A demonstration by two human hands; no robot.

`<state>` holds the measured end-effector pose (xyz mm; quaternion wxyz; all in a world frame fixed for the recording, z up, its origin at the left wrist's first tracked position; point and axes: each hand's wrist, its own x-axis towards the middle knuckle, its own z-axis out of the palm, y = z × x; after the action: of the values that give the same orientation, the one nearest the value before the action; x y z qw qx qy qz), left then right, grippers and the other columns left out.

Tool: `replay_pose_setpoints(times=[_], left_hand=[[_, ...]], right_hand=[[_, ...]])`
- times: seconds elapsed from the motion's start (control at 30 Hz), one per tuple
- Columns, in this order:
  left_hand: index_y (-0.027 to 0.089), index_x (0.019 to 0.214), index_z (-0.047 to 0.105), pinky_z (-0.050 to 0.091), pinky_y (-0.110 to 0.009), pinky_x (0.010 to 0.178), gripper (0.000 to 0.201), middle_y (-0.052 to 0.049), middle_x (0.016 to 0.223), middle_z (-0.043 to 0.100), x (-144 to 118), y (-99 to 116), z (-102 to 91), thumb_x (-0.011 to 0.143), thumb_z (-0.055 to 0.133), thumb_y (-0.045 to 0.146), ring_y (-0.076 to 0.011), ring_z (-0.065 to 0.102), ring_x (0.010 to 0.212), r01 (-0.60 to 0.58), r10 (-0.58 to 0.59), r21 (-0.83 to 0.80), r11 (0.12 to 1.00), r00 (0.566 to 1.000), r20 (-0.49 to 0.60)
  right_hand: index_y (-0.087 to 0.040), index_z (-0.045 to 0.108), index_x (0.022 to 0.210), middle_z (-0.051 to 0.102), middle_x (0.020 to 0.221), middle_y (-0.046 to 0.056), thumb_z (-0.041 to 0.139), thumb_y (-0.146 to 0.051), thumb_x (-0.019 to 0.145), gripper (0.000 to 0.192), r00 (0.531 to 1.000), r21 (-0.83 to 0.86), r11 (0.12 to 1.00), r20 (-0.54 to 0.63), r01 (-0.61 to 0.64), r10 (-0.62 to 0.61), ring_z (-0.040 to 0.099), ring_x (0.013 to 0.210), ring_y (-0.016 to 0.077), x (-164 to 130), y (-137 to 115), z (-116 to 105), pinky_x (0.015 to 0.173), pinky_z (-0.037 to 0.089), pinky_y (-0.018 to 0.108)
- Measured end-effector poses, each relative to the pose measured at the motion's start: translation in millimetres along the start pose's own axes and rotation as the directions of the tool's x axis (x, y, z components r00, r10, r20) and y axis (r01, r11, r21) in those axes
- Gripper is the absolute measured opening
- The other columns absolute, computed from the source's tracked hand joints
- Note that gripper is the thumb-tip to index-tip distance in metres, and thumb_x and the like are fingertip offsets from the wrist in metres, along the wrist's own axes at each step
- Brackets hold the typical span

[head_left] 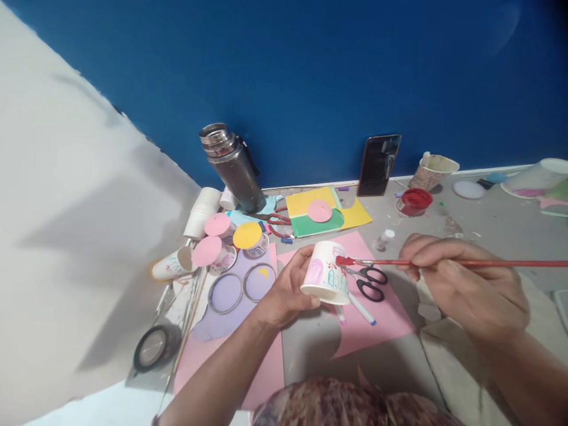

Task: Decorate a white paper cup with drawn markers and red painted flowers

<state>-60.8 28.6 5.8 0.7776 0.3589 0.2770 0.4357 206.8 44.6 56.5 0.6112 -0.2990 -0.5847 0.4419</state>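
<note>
My left hand (290, 290) grips a white paper cup (327, 269), tilted with its open rim toward me. Pink drawn shapes, teal lettering and small red dabs mark the cup's side. In my right hand (465, 284) is a red-handled paintbrush (394, 262), held near its middle. The brush's red-loaded tip touches or nearly touches the cup's side. Under the cup lie black-handled scissors (371, 283) and a white marker with a blue end (362, 309), both on pink paper (386, 319). An open pot of red paint (414, 202) stands beyond my right hand.
A steel flask (233, 168) and a phone (379, 165) stand by the blue wall. Decorated cups with pink and yellow paper tops (247, 236), stacked white cups (202, 213), tape rings (225, 293) and a black tape roll (151, 349) lie leftward. A patterned cup (432, 171) stands back right.
</note>
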Motion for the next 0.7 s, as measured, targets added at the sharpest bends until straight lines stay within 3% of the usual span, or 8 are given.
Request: replay_pose_setpoints(times=[0.2,0.47,0.7], left_hand=[[0.026,0.144,0.056,0.068,-0.043,0.073,0.1,-0.016,0.133,0.068,-0.2,0.1,0.7,0.057,0.104,0.03,-0.0339,0.073,0.105,0.012,-0.012,0.008,1.0,1.0,-0.019],[0.024,0.14,0.058,0.065,-0.038,0.076,0.096,-0.014,0.13,0.069,1.0,-2.7,-0.6,0.055,0.104,0.027,-0.03,0.073,0.104,-0.011,0.012,0.003,1.0,0.999,-0.043],[0.025,0.14,0.058,0.064,-0.041,0.079,0.096,-0.015,0.13,0.07,-0.4,-1.7,-0.1,0.057,0.105,0.034,-0.0323,0.073,0.106,-0.004,0.006,0.054,0.999,0.999,-0.034]], right_hand=[[-0.026,0.085,0.091,0.069,0.07,0.007,0.065,-0.024,0.096,0.021,0.999,0.006,1.0,0.045,0.021,-0.021,0.059,0.067,0.023,0.2,1.6,-2.6,0.062,0.049,0.04],[-0.026,0.083,0.092,0.071,0.075,0.007,0.06,-0.02,0.097,0.024,0.995,-0.007,1.0,0.099,0.023,-0.022,0.06,0.07,0.0226,0.6,1.7,-6.1,0.063,0.048,0.039],[-0.029,0.084,0.093,0.071,0.075,0.008,0.061,-0.021,0.096,0.024,0.996,-0.038,0.999,0.085,0.017,-0.014,0.06,0.071,0.0255,-0.5,2.4,-9.5,0.063,0.048,0.042]])
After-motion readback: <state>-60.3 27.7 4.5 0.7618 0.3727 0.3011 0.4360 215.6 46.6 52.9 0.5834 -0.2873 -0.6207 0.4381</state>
